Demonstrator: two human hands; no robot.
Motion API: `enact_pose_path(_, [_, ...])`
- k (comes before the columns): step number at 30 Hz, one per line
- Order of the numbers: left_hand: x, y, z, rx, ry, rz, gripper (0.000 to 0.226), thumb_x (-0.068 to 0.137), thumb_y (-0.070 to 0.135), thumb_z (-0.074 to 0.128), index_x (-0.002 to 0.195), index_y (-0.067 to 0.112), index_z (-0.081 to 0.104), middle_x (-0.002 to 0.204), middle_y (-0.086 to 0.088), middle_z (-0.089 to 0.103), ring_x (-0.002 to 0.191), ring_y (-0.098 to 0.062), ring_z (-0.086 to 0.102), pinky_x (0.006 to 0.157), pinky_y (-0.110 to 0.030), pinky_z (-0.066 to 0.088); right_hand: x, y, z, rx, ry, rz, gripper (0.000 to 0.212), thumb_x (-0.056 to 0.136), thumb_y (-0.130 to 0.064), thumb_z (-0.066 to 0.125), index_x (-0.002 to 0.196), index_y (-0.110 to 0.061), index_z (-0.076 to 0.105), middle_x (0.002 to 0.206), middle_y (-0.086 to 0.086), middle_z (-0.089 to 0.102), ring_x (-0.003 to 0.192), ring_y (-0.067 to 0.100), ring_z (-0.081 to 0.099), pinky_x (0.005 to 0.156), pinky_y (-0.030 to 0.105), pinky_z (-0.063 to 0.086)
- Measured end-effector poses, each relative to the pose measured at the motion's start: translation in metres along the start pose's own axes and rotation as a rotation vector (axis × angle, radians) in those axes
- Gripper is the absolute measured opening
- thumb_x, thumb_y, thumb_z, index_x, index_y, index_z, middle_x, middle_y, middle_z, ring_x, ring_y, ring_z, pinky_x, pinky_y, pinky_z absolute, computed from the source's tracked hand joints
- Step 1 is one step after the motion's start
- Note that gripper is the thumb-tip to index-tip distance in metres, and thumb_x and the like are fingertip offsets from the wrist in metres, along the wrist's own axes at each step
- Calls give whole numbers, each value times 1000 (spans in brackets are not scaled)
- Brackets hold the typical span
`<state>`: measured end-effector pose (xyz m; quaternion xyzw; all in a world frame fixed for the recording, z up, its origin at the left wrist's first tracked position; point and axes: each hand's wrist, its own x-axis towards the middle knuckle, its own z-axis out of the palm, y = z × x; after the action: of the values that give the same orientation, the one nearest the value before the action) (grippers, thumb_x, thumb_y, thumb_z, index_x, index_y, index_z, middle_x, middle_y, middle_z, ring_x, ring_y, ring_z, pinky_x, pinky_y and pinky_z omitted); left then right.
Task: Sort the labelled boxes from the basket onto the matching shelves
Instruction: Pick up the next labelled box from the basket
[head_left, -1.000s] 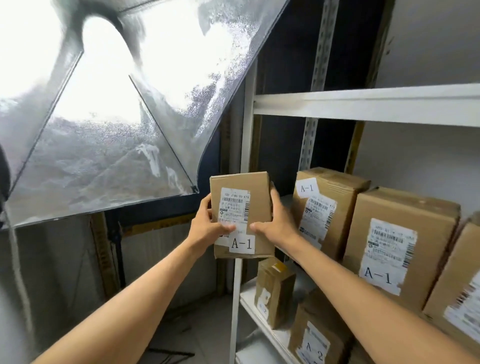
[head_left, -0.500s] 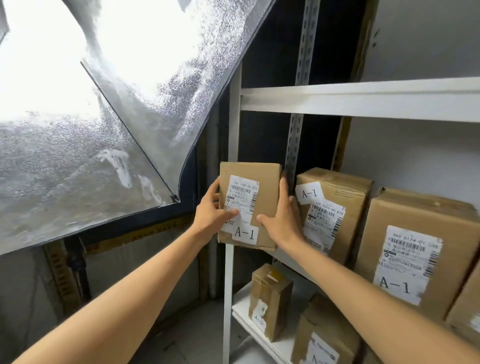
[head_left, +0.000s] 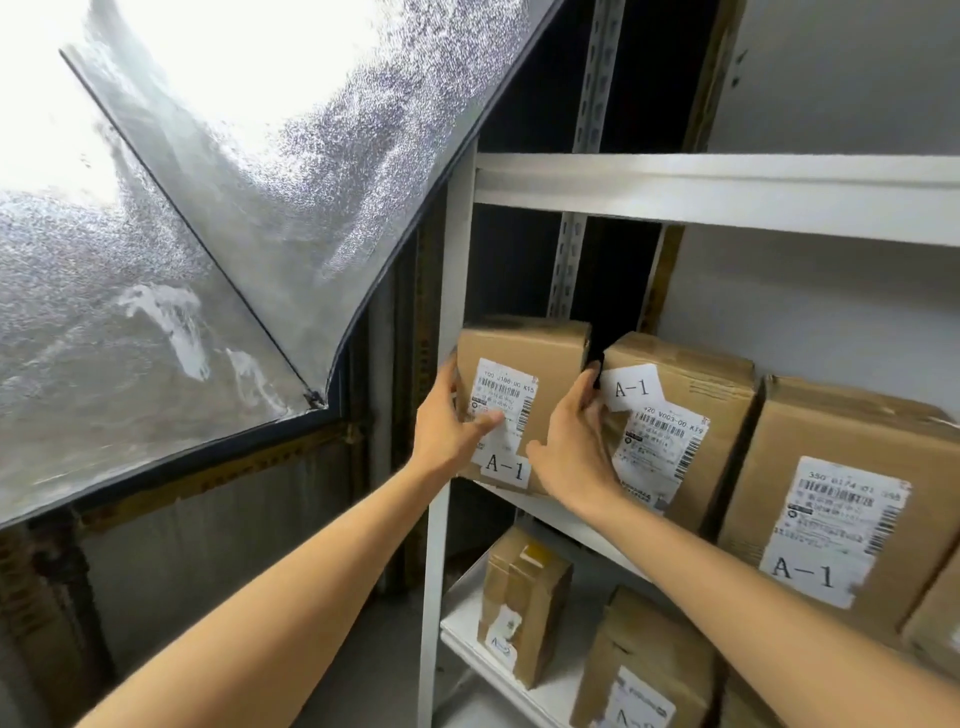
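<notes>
We had the small carton (head_left: 545, 348) marked A-1 in both hands at the left end of the middle shelf (head_left: 571, 525), between the white upright (head_left: 449, 291) and a neighbouring A-1 box (head_left: 696, 384). Our left hand (head_left: 447, 431) clasped its left side, thumb lying across the printed label. Our right hand (head_left: 571, 447) gripped the right edge, fingertips slipped into the narrow gap beside the neighbour. The carton's lower edge sat at the shelf's front lip. Whether its weight was on the board or in our hands, we could not tell.

We judged this to be the placing step, since the label matched the row, with a larger A-1 box (head_left: 841, 441) further right. The lower shelf (head_left: 462, 623) held other cartons whose labels were too partial to read.

The next move, as we saw it, called for a straight push back until the carton stood level with its neighbours. The right fingers would have to leave the gap first or be pinched there, and then both hands could let go. The basket was out of view.
</notes>
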<state>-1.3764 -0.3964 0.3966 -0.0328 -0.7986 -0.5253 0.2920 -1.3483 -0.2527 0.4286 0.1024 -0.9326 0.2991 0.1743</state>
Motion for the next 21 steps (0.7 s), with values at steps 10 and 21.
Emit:
enact_pose_path(10, [5,-1,19,235,124,-80,75,76,17,80,135,12,34,135,-8,47,122,-24,52,99,-36,44,-3,-7,5,1,-13,34,106,89,-11,65,149,-5,-22,158,19,2,141,30,28,107,30,34])
enact_pose_path(21, [-2,2,15,359,69,-6,70,78,15,77,136,13,38,136,-7,45,120,-24,53,96,-36,47,-10,11,6,-16,67,-88,68,85,-3,64,140,-5,24,142,13,23,133,28,32,104,33,39])
